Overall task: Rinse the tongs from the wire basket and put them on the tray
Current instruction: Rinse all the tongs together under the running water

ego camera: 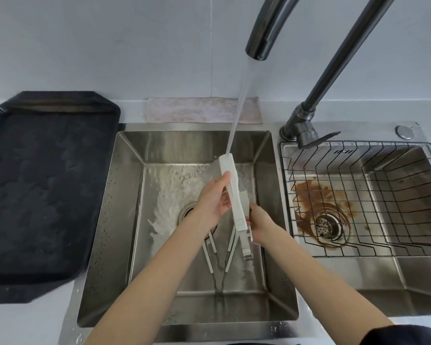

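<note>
White tongs (232, 188) are held tilted over the left sink basin (125, 195), their far tip under the running water stream (239, 105) from the dark faucet (261, 33). My left hand (213, 196) grips the tongs at mid-length from the left. My right hand (259, 226) holds their lower metal end from the right. A second pair of tongs (218, 260), wire with white sleeves, lies on the basin floor beneath my hands. The wire basket (358, 195) sits in the right sink basin and holds nothing. The black tray (42, 190) lies on the counter at the left.
A pinkish cloth (204, 110) lies behind the left basin against the wall. The right basin has a brown stain around its drain (329, 225). The faucet base and lever (306, 130) stand between the two basins. A round metal cap (404, 131) sits at far right.
</note>
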`<state>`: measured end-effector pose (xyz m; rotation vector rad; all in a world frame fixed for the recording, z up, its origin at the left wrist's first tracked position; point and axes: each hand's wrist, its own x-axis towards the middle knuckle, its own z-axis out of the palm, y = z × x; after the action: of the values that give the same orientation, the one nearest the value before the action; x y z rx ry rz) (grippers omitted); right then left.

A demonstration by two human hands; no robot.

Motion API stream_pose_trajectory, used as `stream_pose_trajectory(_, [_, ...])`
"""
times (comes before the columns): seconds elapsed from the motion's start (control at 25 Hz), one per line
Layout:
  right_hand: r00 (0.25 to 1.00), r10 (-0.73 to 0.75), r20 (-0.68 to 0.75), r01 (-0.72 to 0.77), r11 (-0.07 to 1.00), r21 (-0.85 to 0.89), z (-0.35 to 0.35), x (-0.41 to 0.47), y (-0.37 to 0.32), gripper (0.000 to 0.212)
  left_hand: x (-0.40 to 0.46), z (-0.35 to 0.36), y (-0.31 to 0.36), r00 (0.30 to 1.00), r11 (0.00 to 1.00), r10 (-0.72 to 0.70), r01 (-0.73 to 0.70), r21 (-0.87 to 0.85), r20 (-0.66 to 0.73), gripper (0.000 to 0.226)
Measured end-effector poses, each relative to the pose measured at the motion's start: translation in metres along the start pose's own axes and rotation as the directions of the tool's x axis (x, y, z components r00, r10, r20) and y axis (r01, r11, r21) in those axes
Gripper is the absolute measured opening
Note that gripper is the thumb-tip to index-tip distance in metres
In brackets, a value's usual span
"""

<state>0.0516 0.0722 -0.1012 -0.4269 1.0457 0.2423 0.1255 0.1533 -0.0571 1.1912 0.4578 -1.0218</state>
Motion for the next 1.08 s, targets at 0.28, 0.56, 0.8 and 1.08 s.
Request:
stream_pose_trajectory(0.28, [0.998,-0.054,0.037,0.051,0.995,0.091,-0.002,-0.007,-0.008,0.044,0.002,0.027,0.016,0.973,0.855,0.232,-0.202,0.478,-0.004,0.035])
stream_pose_trajectory(0.56, [0.995,-0.101,-0.012,0.102,0.992,0.08,0.0,-0.013,-0.016,0.048,0.004,0.032,0.045,0.978,0.992,0.129,-0.13,-0.005,0.163,0.014])
stream_pose_trajectory(0.8, [0.985,-0.17,-0.009,0.17,0.982,0.087,0.005,-0.014,-0.022,0.045,-0.001,0.04,0.046,0.989,0.973,0.146,-0.145,0.182,0.009,0.032])
stream_pose_trajectory(1.08, [0.894,-0.436,-0.101,0.431,0.9,-0.066,0.015,-0.031,-0.027,0.035,0.001,0.016,0.054,0.992,0.984,0.11,-0.101,-0.145,0.054,0.023])
